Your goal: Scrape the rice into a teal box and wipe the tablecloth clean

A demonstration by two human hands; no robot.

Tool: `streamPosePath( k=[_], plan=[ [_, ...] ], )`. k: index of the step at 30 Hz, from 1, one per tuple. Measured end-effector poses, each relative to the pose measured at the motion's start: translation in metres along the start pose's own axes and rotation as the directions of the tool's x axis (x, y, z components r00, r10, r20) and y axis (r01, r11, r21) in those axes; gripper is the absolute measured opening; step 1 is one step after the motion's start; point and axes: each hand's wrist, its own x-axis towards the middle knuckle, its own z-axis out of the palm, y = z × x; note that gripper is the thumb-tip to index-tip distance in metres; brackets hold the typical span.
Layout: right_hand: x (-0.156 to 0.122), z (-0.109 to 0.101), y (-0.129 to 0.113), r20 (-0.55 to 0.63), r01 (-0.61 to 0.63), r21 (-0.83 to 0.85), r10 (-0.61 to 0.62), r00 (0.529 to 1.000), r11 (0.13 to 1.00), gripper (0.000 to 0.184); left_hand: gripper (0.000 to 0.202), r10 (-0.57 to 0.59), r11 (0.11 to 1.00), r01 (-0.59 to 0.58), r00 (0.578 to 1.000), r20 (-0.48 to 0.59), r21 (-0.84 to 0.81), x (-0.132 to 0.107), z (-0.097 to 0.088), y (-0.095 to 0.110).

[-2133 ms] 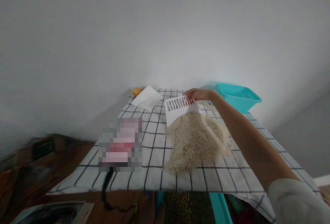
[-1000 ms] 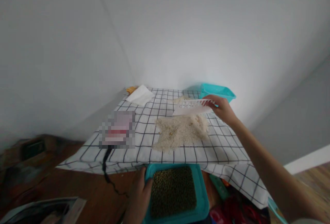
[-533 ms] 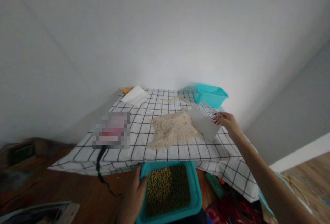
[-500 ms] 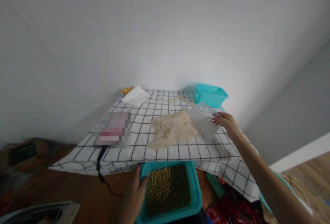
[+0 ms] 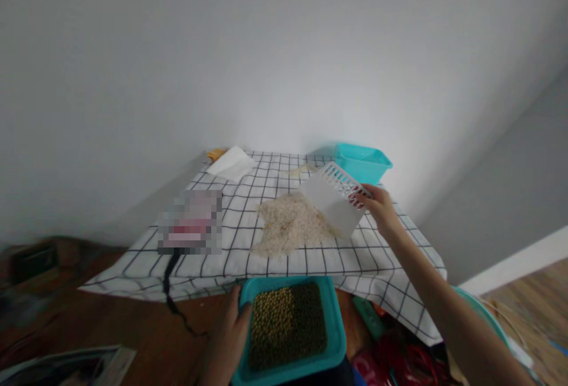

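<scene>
My left hand (image 5: 231, 333) grips the left rim of a turquoise tray (image 5: 336, 321) below the table's front edge. Yellowish beans (image 5: 274, 312) fill the tray's upper left, and darker green beans (image 5: 310, 321) cover its right side and bottom. My right hand (image 5: 375, 202) is closed on the slotted end of a white plastic sheet (image 5: 331, 199). This sheet is tilted, its lower side against the right part of a spread heap of beige grain (image 5: 288, 226) on the checked cloth. What the grain is exactly, I cannot tell.
A second turquoise basin (image 5: 364, 164) stands at the table's back right. White paper (image 5: 231, 164) and a yellow item (image 5: 216, 154) lie back left. A blurred-out pink object (image 5: 190, 223) with a black cord (image 5: 167, 285) rests on the checked tablecloth (image 5: 239, 223). Red items (image 5: 394, 359) sit below right.
My right hand has moved left with the white sheet, which now reaches further over the grain heap. My left hand and the tray are nearly where they were.
</scene>
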Motion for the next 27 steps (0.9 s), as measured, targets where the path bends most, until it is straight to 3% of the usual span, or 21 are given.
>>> streamPosePath(
  k=[8,20,27],
  plan=[
    [0.012,-0.013,-0.011,-0.088,0.095,-0.141,-0.108,0.990,0.985,0.029,0.051,0.045,0.999,-0.044,0.998,-0.044,0.024,0.000,-0.002,0.004],
    [-0.030,-0.081,0.001,0.052,-0.015,-0.174,0.025,0.998,0.985,0.025,0.053,0.017,0.991,-0.016,1.000,-0.008,0.134,-0.001,-0.003,0.018],
    [-0.048,-0.078,-0.010,0.056,-0.036,-0.164,0.046,0.997,0.986,0.023,0.051,0.042,0.981,-0.043,0.999,0.011,0.191,-0.003,-0.002,0.029]
  ],
)
